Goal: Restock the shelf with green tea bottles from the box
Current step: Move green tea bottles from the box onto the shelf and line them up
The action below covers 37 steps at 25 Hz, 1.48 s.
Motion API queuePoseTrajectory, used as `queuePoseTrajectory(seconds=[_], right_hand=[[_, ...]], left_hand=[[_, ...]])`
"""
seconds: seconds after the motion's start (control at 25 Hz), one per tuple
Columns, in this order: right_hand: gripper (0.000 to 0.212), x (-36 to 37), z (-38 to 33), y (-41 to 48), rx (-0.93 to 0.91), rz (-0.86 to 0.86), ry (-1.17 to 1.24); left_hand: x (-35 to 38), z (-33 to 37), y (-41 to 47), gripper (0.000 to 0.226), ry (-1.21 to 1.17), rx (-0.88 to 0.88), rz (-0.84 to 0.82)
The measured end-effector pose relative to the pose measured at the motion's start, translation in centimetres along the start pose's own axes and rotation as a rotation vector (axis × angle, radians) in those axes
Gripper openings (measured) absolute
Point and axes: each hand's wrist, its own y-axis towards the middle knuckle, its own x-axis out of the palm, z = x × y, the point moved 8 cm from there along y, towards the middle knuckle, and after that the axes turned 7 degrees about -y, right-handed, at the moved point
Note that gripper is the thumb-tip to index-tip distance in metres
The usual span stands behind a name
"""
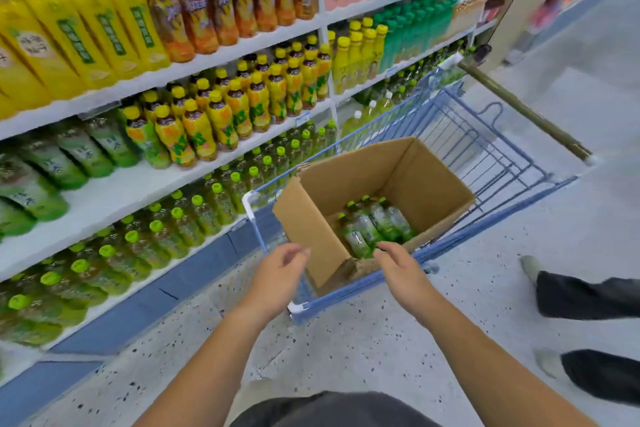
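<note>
Both of your hands are empty. Your left hand (277,274) hovers just short of the cardboard box (391,170), at its raised near-left flap (311,229), fingers loosely bent round nothing. Your right hand (403,269) reaches over the box's near rim with relaxed fingers, the tips just above the green tea bottles (374,227) but not closed on one. The bottles are bunched in the box's near-right corner, green caps toward its far side; whether they stand or lean I cannot tell. The box itself sits in the blue shopping cart (485,156).

The step in hand looks like picking up the next bottles. Take each one round the body below the shoulder, not by the cap — the label film looks slick, so wrap your fingers well round before you lift. The raised flap stands between your left hand and the bottles, so bring that hand over its edge rather than through it, or use it to steady the box.

To the left of the box, the shelf (114,194) shows a bare white stretch beside green-labelled bottles — probably the gap to fill, bottles upright and labels outward. Another person's legs (588,295) are to the right of the box, so turn left when you lift.
</note>
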Motion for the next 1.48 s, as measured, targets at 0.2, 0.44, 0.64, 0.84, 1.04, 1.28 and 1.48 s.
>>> queuePoseTrajectory(seconds=[0.2, 0.44, 0.64, 0.84, 1.04, 1.28, 1.48], right_hand=[[0.05, -5.5, 2.8, 2.2, 0.068, -0.004, 0.027], [0.05, -10.9, 5.0, 8.3, 0.11, 0.01, -0.044], [0.051, -14.4, 5.6, 15.9, 0.107, -0.044, -0.155], [0.063, -14.8, 6.2, 23.3, 0.121, -0.144, -0.219], [0.064, -13.0, 7.9, 30.3, 0.117, -0.298, -0.254], [0.071, -9.1, 13.1, 40.3, 0.122, -0.455, -0.412], [0.071, -4.8, 18.2, 46.8, 0.142, -0.542, -0.566]], left_hand=[[7.9, 2.9, 2.8, 0.04, 0.03, -0.013, -0.09], [14.9, 4.8, 9.8, 0.056, 0.125, -0.04, -0.158], [18.5, 3.8, 16.9, 0.058, 0.174, -0.124, -0.161], [19.3, 2.4, 22.3, 0.034, 0.252, -0.256, -0.105], [20.1, 0.3, 26.2, 0.05, 0.32, -0.355, -0.063], [22.6, -7.3, 31.1, 0.06, 0.272, -0.508, 0.017], [24.4, -14.1, 34.6, 0.04, 0.269, -0.621, 0.112]])
